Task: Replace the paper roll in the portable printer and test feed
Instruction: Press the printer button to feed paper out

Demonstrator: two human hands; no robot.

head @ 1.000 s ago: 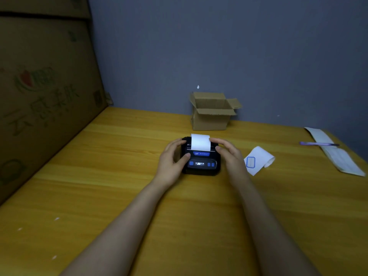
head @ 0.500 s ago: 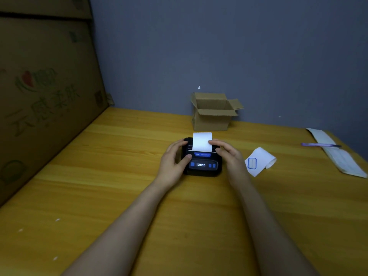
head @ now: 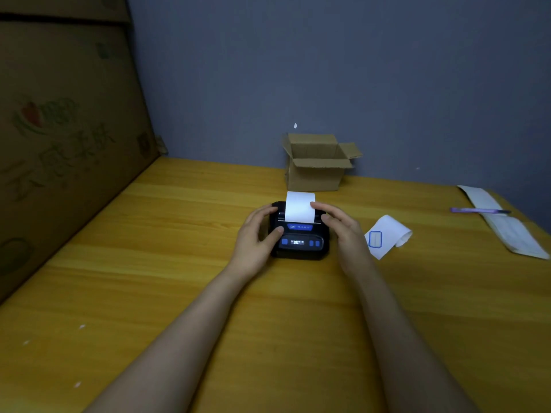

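Head view: printer [head: 299,234] between both hands' fingers [head: 323,207].

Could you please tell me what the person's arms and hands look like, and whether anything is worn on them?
Both forearms are bare up to the bottom edge of the picture: no sleeves show. The left hand and right hand wear no gloves, and no watch, bracelet or ring can be seen. The dim light hides finer detail such as the nails.

Open cardboard box [head: 316,171] by the wall, pen [head: 477,210] across paper slips [head: 507,225].
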